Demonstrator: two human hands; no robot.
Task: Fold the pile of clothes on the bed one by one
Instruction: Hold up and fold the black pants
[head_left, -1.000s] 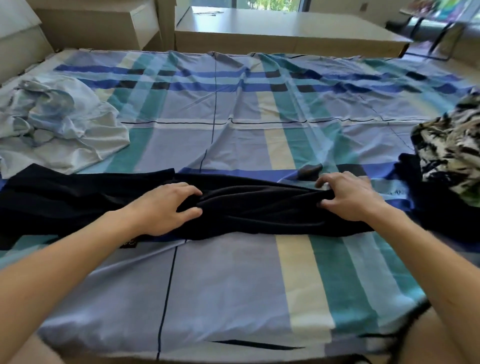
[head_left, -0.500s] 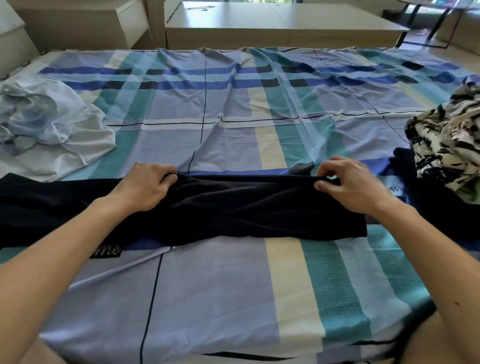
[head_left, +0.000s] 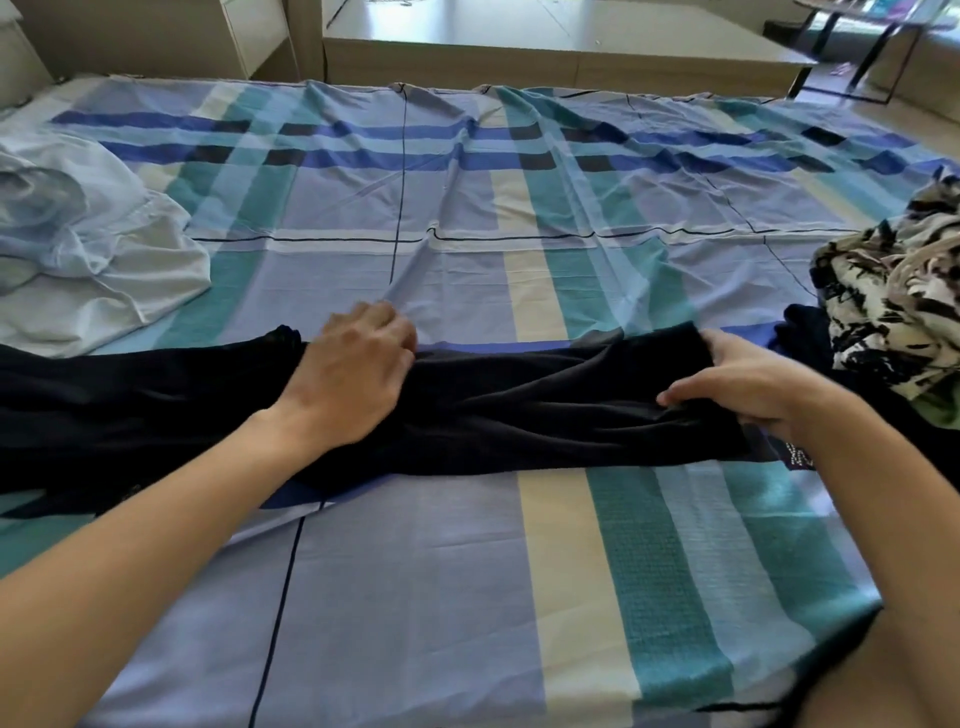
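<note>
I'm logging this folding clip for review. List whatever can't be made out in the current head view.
- Black garment: its left end is cut off by the frame's left edge.
- Left hand: motion blur on the fingertips, so it is unclear whether they grip the garment.
- Label beside the right hand: the print is too small to read.
- Dark cloth: mostly covered by the patterned garment, which is itself cut off by the right edge.

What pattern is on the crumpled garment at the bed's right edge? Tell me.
The crumpled garment has a black-and-cream blotchy print; head view.
</note>
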